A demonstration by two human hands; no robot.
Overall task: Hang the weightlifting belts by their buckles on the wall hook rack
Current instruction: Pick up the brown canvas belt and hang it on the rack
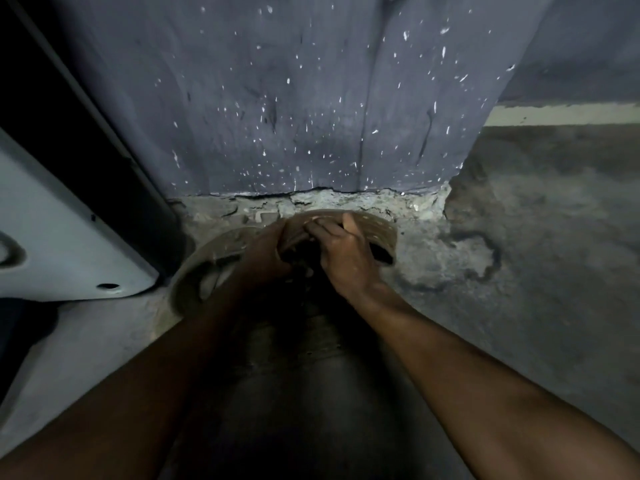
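Where the speckled grey wall (294,98) meets the rough concrete floor (519,237), I see the brown belt (188,275) lying curled in dim light. The left hand (266,258) grips its middle fold, and the right hand (346,261), touching the left, holds the perforated end. A pale panel (69,244) stands at the left.

The left hand (265,252) and the right hand (346,259) hold a curled brown belt (379,230) on the floor (526,244) by a gray spotty wall (277,98).
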